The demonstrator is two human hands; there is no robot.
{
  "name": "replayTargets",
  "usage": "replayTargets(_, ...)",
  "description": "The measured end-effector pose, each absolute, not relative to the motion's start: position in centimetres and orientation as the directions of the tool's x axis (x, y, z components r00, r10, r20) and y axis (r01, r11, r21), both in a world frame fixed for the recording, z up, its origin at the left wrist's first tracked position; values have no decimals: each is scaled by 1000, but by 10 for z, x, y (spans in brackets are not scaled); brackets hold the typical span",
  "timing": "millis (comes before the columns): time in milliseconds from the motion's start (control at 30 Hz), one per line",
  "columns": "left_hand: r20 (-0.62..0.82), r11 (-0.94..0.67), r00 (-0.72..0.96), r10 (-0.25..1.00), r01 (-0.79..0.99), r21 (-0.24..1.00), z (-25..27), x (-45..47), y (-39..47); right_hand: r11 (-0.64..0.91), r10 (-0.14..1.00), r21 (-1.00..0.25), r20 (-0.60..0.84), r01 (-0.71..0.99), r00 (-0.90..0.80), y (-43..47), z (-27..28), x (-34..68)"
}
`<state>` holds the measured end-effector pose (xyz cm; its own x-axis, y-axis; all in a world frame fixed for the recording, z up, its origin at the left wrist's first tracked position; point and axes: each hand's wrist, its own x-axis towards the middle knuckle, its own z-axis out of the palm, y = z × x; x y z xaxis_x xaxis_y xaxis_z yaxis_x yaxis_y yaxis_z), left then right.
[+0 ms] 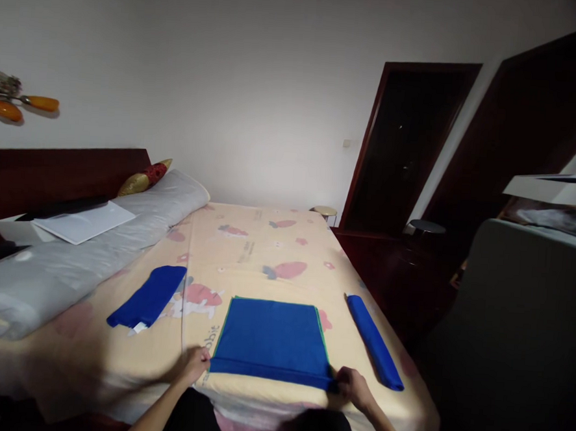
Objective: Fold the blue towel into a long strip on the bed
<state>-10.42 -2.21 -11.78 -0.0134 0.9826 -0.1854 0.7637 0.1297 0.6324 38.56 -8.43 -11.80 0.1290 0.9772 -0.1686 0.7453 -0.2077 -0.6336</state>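
Spread on the bed in front of me is a square blue cloth (272,333) with green edging. Its near edge is turned over into a narrow band running from side to side. My left hand (195,367) is closed in a pinch at the band's left end. At the right end, my right hand (354,386) grips the same band, its fingertips partly in shadow. A rolled blue cloth (374,341) lies to the right, near the bed's edge. Off to the left is a flat, folded blue cloth (152,295) with a white tag (139,328).
The bed (247,239) has a cream sheet with carrot and rabbit prints. A long grey bolster (95,249) runs along the headboard (61,169), with white papers (85,221) on it. Past the right edge stand a dark stool (427,226) and a grey chair back (516,320).
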Motion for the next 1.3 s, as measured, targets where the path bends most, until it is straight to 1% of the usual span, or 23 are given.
replayTargets(167, -153, 144, -85, 985, 889, 434, -110, -91, -32, -127, 992, -477, -49, 869, 118, -87, -127, 376)
replayTargets(267, -150, 111, -65, 987, 939, 325, -103, -86, -39, -75, 997, -368, -34, 927, 67, -91, -128, 372)
replayTargets(367, -138, 54, -22, 990, 969, 240, -97, -82, -44, -60, 998, -255, -32, 965, 54, -95, -127, 368)
replayTargets(500, -94, -10, 25, 995, 986, 164, -93, -77, -48, -59, 998, -130, -13, 990, 58, -98, -125, 364)
replayTargets(633, -107, -144, 163, 981, 976, 165, -91, -74, -50, -13, 999, -67, -37, 998, 10, -99, -124, 357)
replayTargets(733, -117, -196, 217, 969, 965, 174, -90, -73, -51, 15, 998, -47, -63, 999, -18, -100, -122, 352)
replayTargets(933, -48, -161, 172, 984, 970, 181, -99, -66, -54, -18, 999, -38, -46, 999, 16, -98, -114, 335)
replayTargets(1033, -29, -156, 165, 986, 970, 184, -106, -61, -54, 15, 999, -56, -34, 998, -17, -99, -110, 315)
replayTargets(1100, -25, -157, 164, 986, 971, 182, -109, -59, -54, 91, 995, -90, -42, 992, -95, -102, -109, 295)
replayTargets(1167, -26, -157, 164, 986, 972, 176, -110, -58, -53, 209, 972, -148, -74, 967, -222, -109, -109, 274)
replayTargets(1233, -34, -160, 168, 985, 972, 170, -110, -58, -53, 347, 914, -248, -126, 904, -386, -117, -110, 256)
replayTargets(1300, -47, -168, 178, 983, 972, 166, -109, -57, -53, 435, 844, -340, -168, 834, -509, -123, -112, 246)
